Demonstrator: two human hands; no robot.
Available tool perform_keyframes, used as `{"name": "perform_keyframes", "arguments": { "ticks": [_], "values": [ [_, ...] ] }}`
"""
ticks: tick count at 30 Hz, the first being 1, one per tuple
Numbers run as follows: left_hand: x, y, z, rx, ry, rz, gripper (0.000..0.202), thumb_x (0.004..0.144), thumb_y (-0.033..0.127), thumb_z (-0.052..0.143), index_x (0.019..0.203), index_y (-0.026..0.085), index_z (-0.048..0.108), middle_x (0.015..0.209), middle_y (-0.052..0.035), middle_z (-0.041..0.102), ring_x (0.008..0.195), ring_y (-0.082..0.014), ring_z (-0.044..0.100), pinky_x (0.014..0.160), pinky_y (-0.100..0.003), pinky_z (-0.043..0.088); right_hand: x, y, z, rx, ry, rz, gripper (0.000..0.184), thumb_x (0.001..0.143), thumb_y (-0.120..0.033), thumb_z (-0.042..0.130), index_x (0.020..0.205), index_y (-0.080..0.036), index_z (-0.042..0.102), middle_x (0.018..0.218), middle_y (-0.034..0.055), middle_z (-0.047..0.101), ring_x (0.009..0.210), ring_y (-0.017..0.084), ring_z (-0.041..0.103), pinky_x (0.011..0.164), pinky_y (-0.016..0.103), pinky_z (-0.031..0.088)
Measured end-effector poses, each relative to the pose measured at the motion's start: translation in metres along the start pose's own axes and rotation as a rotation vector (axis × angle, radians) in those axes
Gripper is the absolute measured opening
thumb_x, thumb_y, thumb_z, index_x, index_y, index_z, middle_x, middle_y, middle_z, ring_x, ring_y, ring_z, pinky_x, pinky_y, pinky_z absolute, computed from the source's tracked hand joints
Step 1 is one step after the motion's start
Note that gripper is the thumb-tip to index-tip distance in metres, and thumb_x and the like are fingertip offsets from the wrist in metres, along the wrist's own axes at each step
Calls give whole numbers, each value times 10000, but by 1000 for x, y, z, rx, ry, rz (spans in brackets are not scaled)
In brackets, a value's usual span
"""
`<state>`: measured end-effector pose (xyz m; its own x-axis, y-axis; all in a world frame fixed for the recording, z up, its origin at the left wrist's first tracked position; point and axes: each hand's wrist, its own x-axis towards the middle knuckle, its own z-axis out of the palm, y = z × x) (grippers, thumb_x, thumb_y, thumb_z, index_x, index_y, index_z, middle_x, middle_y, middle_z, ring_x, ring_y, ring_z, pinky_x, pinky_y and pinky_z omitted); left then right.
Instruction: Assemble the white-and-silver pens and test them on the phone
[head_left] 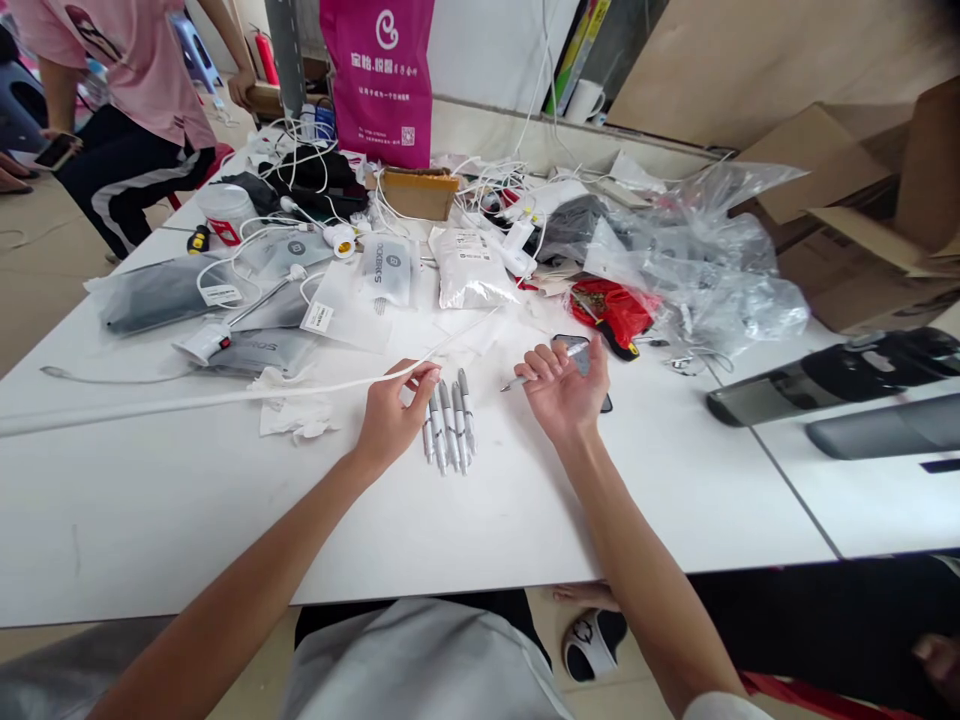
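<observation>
My left hand (391, 412) rests on the white table (225, 500), fingers curled, its fingertips touching a row of several silver pens (450, 425) lying side by side. A white cable (225, 396) runs under that hand's fingertips. My right hand (564, 388) is lifted palm up just right of the pens, fingers curled around one silver pen (544, 366) whose tip points left. A dark phone (581, 360) lies under and behind the right hand.
Packaged items in grey and white bags (390, 270), tangled white cables (480, 190) and crumpled clear plastic (712, 250) crowd the far half. A magenta bag (379, 75) stands at the back. Cardboard boxes (862, 230) sit right. A person in pink (127, 90) stands far left.
</observation>
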<state>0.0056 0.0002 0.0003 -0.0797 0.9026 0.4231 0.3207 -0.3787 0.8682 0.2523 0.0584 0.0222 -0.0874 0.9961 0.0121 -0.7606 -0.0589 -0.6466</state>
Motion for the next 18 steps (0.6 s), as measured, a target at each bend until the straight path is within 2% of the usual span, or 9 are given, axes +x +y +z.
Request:
{"name": "perform_keyframes", "arguments": {
  "ticks": [3, 5, 8, 11, 14, 16, 18],
  "values": [
    [-1, 6, -1, 28, 0, 36, 196, 1037, 343, 674, 952, 193, 767, 890, -21, 771, 805, -155, 668, 802, -298, 524, 3, 0, 3, -175, -9, -88, 541, 943, -705, 677, 768, -250, 441, 725, -53, 334, 656, 139, 461, 753, 323, 581],
    [-2, 11, -2, 34, -11, 76, 201, 1028, 320, 685, 887, 190, 747, 828, -11, 762, 746, -143, 644, 771, -297, 522, 3, -1, 5, -352, -19, -199, 535, 932, -747, 669, 816, -264, 471, 798, -31, 396, 757, 160, 516, 865, 360, 586],
    [-3, 26, -7, 4, -9, 210, 214, 1024, 266, 679, 832, 185, 727, 738, -9, 729, 680, -137, 632, 705, -296, 533, -3, -4, 4, -742, -133, -403, 499, 1014, -736, 538, 831, -275, 484, 852, 2, 432, 860, 206, 521, 974, 430, 540],
    [-7, 54, -17, -112, 109, 414, 219, 1031, 208, 648, 836, 185, 747, 595, 9, 651, 535, -119, 590, 536, -272, 471, -13, -6, -5, -1213, -454, -483, 466, 1098, -616, 397, 817, -254, 479, 875, 43, 477, 891, 248, 480, 971, 501, 475],
    [-17, 83, -31, -211, 161, 542, 192, 1037, 211, 639, 926, 187, 795, 590, 1, 651, 476, -121, 578, 460, -272, 421, -20, -5, -21, -1528, -802, -497, 342, 1083, -471, 425, 846, -232, 489, 971, 89, 513, 927, 269, 450, 906, 513, 462],
    [-26, 93, -41, -219, 193, 511, 193, 1053, 232, 629, 1003, 183, 809, 639, -20, 695, 488, -142, 612, 455, -294, 442, -22, -2, -33, -1619, -982, -545, 242, 1030, -401, 463, 865, -227, 500, 999, 101, 495, 941, 278, 442, 950, 556, 477],
    [-34, 92, -49, -180, 206, 488, 198, 1056, 236, 631, 1019, 171, 814, 676, -37, 718, 490, -147, 616, 448, -305, 443, -21, 0, -43, -1671, -1124, -586, 153, 963, -355, 510, 881, -225, 515, 1003, 99, 473, 964, 290, 452, 1054, 624, 467]
  ]
}}
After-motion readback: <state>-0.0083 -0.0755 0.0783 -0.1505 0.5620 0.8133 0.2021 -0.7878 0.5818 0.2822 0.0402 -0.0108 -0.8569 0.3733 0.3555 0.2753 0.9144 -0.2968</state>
